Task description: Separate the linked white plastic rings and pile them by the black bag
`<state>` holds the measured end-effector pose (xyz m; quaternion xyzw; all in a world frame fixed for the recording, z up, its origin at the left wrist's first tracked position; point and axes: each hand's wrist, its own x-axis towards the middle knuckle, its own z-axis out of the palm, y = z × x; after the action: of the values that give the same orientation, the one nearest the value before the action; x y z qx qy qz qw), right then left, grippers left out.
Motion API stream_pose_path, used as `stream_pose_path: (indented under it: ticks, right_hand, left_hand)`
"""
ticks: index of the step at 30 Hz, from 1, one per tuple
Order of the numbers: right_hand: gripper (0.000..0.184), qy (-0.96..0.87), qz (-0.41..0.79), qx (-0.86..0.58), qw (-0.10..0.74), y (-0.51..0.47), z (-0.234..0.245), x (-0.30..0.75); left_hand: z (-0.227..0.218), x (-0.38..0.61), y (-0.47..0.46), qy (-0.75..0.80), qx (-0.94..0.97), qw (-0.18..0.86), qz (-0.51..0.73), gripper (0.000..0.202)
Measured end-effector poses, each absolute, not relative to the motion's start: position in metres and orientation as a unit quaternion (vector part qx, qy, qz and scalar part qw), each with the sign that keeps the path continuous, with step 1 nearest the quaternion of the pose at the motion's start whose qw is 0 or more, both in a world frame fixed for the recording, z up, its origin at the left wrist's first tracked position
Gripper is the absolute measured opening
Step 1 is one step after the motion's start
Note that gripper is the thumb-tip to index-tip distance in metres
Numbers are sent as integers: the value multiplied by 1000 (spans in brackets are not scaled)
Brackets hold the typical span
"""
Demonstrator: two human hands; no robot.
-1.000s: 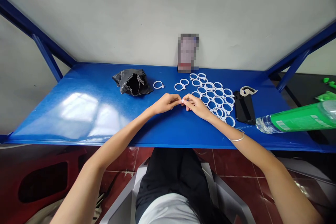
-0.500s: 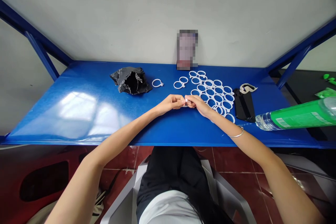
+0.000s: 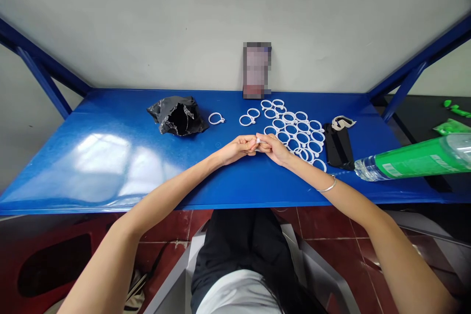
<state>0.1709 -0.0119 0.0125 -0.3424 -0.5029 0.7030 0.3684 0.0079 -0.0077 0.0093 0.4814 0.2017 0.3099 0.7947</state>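
Observation:
My left hand (image 3: 238,148) and my right hand (image 3: 271,147) meet fingertip to fingertip over the blue table (image 3: 110,157), both pinching one small white plastic ring (image 3: 258,141) between them. Most of that ring is hidden by the fingers. Just behind and right of my right hand lie several white rings (image 3: 298,132) laid flat in rows. Two more rings (image 3: 249,117) lie apart from them, and a single ring (image 3: 216,118) rests beside a crumpled black plastic bag (image 3: 177,116).
A black flat case (image 3: 338,146) with a white clip (image 3: 342,122) at its far end lies right of the rings. A green-labelled water bottle (image 3: 412,159) lies on its side at the right edge. A blurred upright card (image 3: 256,69) leans on the wall.
Both hands stay pinched together on the ring, with the fingers shifting slightly. The view has moved a little to the right and down.

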Motion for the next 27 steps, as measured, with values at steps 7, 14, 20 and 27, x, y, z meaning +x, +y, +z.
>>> stream_pose_path:
  ticks: [7, 14, 20, 27]
  right_hand:
    - [75, -493, 713, -329, 375, -12, 9, 169]
    - [76, -449, 730, -344, 383, -11, 8, 168]
    - [72, -390, 745, -361, 403, -11, 7, 167]
    - [32, -452, 699, -356, 425, -12, 8, 173]
  left_hand:
    - [8, 8, -8, 184, 476, 800, 316, 49]
    - [3, 7, -8, 182, 469, 802, 322, 48]
    - [3, 7, -8, 192, 469, 791, 342, 49]
    - [11, -6, 0, 284, 611, 643, 365, 51]
